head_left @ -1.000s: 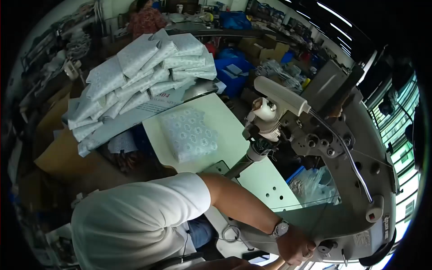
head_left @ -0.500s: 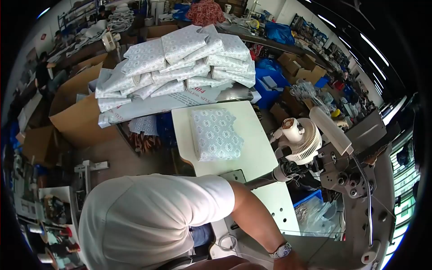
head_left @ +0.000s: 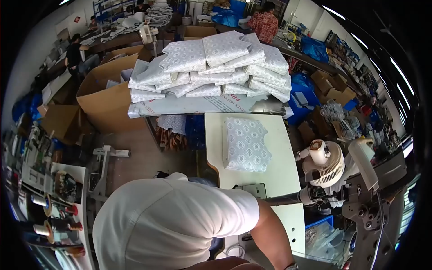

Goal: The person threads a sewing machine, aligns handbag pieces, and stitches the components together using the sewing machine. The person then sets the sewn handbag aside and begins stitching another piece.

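Note:
Neither of my hands is in view. A bare forearm leaves a white sleeve and runs to the bottom edge, where part of a wristwatch shows. Beyond the arm, a stack of grey-white patterned fabric pieces with a notched right edge lies on a cream sewing machine table. The machine's dark arm reaches over the table from the right. Behind it, a large pile of similar patterned pieces rests on a film-covered surface with red lettering.
A white fan and a lamp stand at the right. Below them sits a blue bin with clear plastic. Cardboard boxes and thread spools are on the left. Further off are people in black and red.
My view has swung left and up, so the table and piles appear further right. The watch has slipped mostly below the frame, and the hand beyond it has left view.

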The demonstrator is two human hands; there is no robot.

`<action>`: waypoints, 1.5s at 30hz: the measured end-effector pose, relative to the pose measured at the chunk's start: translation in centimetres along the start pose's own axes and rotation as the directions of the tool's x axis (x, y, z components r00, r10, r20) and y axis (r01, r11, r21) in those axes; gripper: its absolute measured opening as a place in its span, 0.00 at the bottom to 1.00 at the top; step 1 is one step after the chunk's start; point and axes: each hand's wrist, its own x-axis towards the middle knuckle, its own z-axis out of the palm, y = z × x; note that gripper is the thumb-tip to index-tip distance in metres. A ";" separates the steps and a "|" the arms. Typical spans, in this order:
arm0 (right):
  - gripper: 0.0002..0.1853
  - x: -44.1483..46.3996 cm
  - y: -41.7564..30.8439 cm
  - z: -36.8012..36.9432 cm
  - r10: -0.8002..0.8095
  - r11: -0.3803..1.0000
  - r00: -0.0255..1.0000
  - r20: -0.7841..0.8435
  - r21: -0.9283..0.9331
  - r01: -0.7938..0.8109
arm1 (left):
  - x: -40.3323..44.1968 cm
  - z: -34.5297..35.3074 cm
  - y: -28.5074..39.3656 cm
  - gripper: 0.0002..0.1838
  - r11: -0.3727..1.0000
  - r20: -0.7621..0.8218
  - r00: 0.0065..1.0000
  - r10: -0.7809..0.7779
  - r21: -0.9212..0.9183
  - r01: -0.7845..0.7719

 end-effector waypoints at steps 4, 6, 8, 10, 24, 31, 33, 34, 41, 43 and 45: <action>0.14 -8.4 4.4 -3.6 0.238 0.971 0.960 -0.149 0.001 -0.241 | 2.9 -9.0 3.1 0.14 0.976 -0.107 0.994 0.025 -0.211 -0.047; 0.14 -11.2 5.0 -5.5 0.332 0.941 0.911 -0.243 0.026 -0.336 | 3.5 -14.1 3.3 0.14 0.948 -0.155 0.986 0.059 -0.301 -0.104; 0.14 -14.1 5.7 -7.7 0.412 0.906 0.851 -0.326 0.045 -0.421 | 2.6 -19.0 6.1 0.14 0.914 -0.211 0.974 0.077 -0.376 -0.153; 0.14 -17.0 6.2 -9.1 0.487 0.863 0.778 -0.397 0.082 -0.498 | 2.6 -20.2 8.6 0.14 0.871 -0.254 0.963 0.089 -0.449 -0.198; 0.12 -27.8 -3.0 -11.2 0.466 0.834 0.752 -0.466 -0.050 -0.549 | -13.2 -7.6 17.3 0.19 -0.981 0.989 -0.009 0.146 0.146 0.130; 0.17 -20.2 11.5 -20.3 0.388 0.756 0.788 -0.479 -0.323 -0.569 | -9.3 -15.3 17.2 0.16 0.169 0.870 0.440 -0.224 -0.410 0.896; 0.20 -17.9 20.8 -17.3 0.127 0.722 0.851 -0.510 -0.540 -0.431 | -8.4 -16.4 16.6 0.18 0.342 0.806 0.522 -0.278 -0.425 0.838; 0.20 -16.3 24.8 -15.9 0.140 0.723 0.832 -0.536 -0.519 -0.456 | -8.1 -16.6 15.5 0.20 0.490 0.794 0.548 -0.263 -0.380 0.785; 0.21 -15.3 21.9 -18.5 0.329 0.689 0.825 -0.459 -0.481 -0.542 | -6.5 -16.7 13.3 0.21 0.585 0.708 0.690 -0.154 -0.497 0.641; 0.21 -15.9 22.0 -18.1 0.232 0.653 0.781 -0.580 -0.503 -0.567 | -5.5 -16.3 13.1 0.21 0.571 0.699 0.697 -0.161 -0.510 0.643; 0.22 -16.9 22.1 -16.1 0.137 0.621 0.727 -0.673 -0.513 -0.592 | -5.6 -16.0 13.1 0.21 0.557 0.733 0.661 -0.161 -0.485 0.674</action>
